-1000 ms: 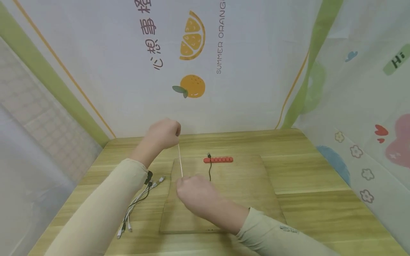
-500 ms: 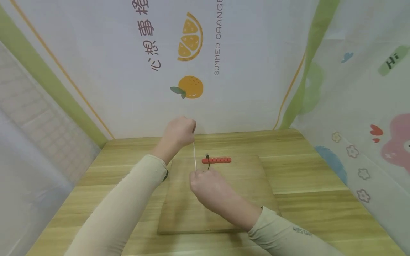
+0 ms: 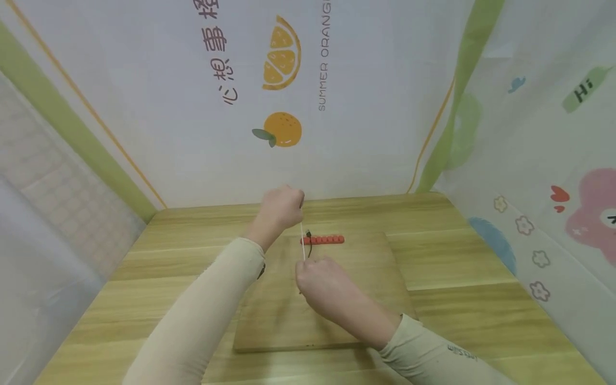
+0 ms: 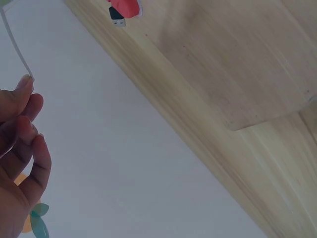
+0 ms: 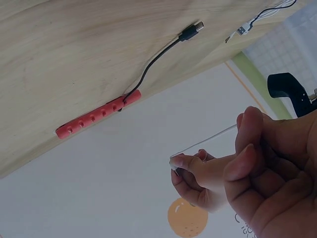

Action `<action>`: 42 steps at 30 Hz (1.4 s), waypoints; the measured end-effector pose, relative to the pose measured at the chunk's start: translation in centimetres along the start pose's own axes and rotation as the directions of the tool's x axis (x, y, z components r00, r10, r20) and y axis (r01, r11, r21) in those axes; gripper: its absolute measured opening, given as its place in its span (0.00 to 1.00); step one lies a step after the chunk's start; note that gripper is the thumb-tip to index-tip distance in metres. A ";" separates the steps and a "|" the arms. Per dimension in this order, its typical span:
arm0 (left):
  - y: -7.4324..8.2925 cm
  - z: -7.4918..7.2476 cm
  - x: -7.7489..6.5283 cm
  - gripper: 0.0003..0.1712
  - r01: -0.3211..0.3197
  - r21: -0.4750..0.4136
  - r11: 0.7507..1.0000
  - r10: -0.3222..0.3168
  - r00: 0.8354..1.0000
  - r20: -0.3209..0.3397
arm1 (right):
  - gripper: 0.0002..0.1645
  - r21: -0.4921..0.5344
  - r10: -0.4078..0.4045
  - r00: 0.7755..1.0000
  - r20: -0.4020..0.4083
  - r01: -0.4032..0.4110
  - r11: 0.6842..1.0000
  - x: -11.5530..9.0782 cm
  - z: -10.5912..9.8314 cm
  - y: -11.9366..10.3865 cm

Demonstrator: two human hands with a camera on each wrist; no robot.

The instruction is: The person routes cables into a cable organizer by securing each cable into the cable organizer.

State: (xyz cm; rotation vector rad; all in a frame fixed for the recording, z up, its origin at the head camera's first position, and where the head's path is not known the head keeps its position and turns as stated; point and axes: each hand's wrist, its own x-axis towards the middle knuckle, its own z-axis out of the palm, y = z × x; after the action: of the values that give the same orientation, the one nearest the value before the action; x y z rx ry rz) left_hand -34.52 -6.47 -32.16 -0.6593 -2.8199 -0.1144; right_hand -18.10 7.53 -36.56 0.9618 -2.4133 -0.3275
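A: State the near grip.
B: The right hand (image 3: 329, 286) has its fingers curled, pinching a thin white cable (image 3: 302, 240). This cable runs nearly straight, in mid-air, to the left hand (image 3: 283, 207), which pinches it between thumb and fingertip.
A: Surfaces below and beyond?
B: Below: a flat, fine-grained wooden board (image 3: 284, 329). Near its far edge: a round-ended red strip (image 5: 94, 118), knobs in a row; a slim, curved black cable (image 5: 153, 62) crosses one end. Beyond: a smooth white sheet (image 3: 375, 117), orange-printed.
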 end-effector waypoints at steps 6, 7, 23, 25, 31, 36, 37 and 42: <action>0.5 0.8 0.1 0.13 -0.007 0.001 1.000 0.007 1.000 0.016 | 0.15 0.042 0.011 0.999 0.034 -0.012 0.999 -0.1 0.5 0.0; 0.5 0.8 0.1 0.13 -0.007 -0.006 1.000 0.007 1.000 0.025 | 0.15 0.046 0.013 0.999 0.040 -0.015 0.999 -0.1 0.6 0.0; 1.3 3.1 0.1 0.08 -0.001 -0.007 1.000 0.001 0.998 0.057 | 0.16 0.110 0.010 0.991 0.131 -0.024 0.994 -0.7 1.8 0.0; 1.4 3.6 0.1 0.08 0.005 -0.014 1.000 -0.004 0.998 0.065 | 0.15 0.130 0.005 0.987 0.163 -0.026 0.991 -0.8 2.1 0.0; 1.6 4.5 0.3 0.09 0.023 -0.023 0.999 -0.020 0.995 0.103 | 0.12 0.173 0.019 0.975 0.224 -0.059 0.983 -1.1 2.7 0.0; 2.0 5.2 0.4 0.09 0.017 -0.014 1.000 -0.015 0.991 0.136 | 0.09 0.186 0.039 0.968 0.249 -0.087 0.979 -1.5 3.0 -0.2; 2.1 5.4 0.4 0.09 0.016 -0.015 1.000 -0.014 0.991 0.136 | 0.09 0.187 0.045 0.967 0.251 -0.094 0.978 -1.5 3.1 -0.2; 2.5 6.3 0.4 0.10 0.027 -0.035 0.999 -0.022 0.990 0.141 | 0.09 0.183 0.060 0.966 0.253 -0.109 0.977 -1.8 3.4 -0.3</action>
State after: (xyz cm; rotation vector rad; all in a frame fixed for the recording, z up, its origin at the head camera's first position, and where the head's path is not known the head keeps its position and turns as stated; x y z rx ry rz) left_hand -35.11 -3.21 -38.13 -0.6658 -2.9682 -0.1296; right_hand -18.67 8.72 -40.18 0.9448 -2.7468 -0.1893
